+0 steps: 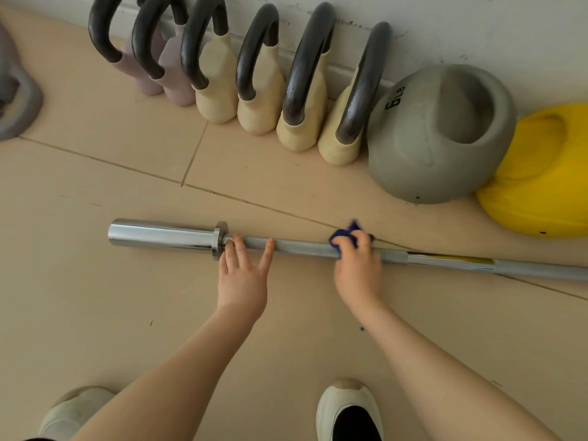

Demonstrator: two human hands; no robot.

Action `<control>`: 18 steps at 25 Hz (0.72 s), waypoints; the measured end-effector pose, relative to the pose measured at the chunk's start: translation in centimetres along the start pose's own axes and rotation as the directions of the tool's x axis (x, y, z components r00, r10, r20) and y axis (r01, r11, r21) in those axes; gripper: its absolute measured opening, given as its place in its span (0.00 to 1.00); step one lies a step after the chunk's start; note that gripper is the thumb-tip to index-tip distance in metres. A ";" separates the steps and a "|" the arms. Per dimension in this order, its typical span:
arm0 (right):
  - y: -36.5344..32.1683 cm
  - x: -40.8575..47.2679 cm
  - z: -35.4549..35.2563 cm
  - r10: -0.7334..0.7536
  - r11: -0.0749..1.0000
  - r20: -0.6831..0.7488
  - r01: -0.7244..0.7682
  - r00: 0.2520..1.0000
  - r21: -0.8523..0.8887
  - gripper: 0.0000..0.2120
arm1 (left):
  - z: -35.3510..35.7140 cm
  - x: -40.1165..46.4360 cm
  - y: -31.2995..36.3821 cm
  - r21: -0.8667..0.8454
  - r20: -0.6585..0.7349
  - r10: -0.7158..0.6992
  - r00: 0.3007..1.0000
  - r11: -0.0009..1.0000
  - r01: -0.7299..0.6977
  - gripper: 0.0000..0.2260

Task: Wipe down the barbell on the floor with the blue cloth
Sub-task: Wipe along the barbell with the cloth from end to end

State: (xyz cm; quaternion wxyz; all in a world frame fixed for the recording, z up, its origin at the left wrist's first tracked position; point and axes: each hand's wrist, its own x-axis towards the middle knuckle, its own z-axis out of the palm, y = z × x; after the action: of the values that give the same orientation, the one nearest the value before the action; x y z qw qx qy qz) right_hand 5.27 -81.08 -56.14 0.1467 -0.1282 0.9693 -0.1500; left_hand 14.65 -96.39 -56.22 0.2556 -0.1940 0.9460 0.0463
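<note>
Kettlebells line the wall behind the barbell (299, 246), which lies on the beige tiled floor (95, 297).
Cream and mauve kettlebells (264, 90) with dark curved handles stand beside a round grey one (423, 144) and a yellow one (541, 179); left hand (243, 275) rests straight-fingered on the knurled shaft by the chrome sleeve (162, 233), while right hand (358, 265) grips the blue cloth (342, 233) around the shaft.

Both forearms are bare, with no sleeves, watch or rings to see. The left hand (243, 283) and the right hand (358, 270) wear no gloves. The right shoe (348, 412) is cream-white with a black opening; the left shoe (71, 410) is pale cream, partly hidden.
</note>
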 end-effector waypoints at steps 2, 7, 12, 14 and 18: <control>-2.9 -0.1 0.9 -0.157 0.987 0.127 0.161 0.980 -0.027 0.18 | 0.0 -0.2 -0.4 0.014 -0.006 0.024 1.000 1.000 -0.024 0.36; -0.8 1.2 -1.0 0.118 0.984 0.136 -0.098 0.984 -0.147 0.14 | 0.6 0.4 -2.5 0.131 -0.233 0.095 0.968 0.989 -0.065 0.35; -6.9 -1.2 1.9 -0.153 0.978 0.246 0.182 0.957 -0.097 0.15 | -1.3 1.3 -4.7 0.201 -0.197 0.258 0.946 0.955 -0.219 0.11; -7.8 -1.8 2.7 -0.226 0.966 0.280 0.252 0.933 -0.061 0.15 | -1.4 0.7 -5.3 0.191 -0.178 0.315 0.932 0.940 -0.281 0.11; -4.6 -1.1 1.4 -0.045 0.982 0.275 0.093 0.960 -0.164 0.14 | -2.3 1.0 -7.9 0.020 0.050 0.356 0.933 0.934 -0.357 0.17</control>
State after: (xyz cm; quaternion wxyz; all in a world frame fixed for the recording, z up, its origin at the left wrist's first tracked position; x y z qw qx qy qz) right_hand 7.67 -85.32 -55.62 0.2602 -0.1936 0.9446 -0.0503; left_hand 15.88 -104.45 -54.64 0.2674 -0.0147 0.9599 0.0828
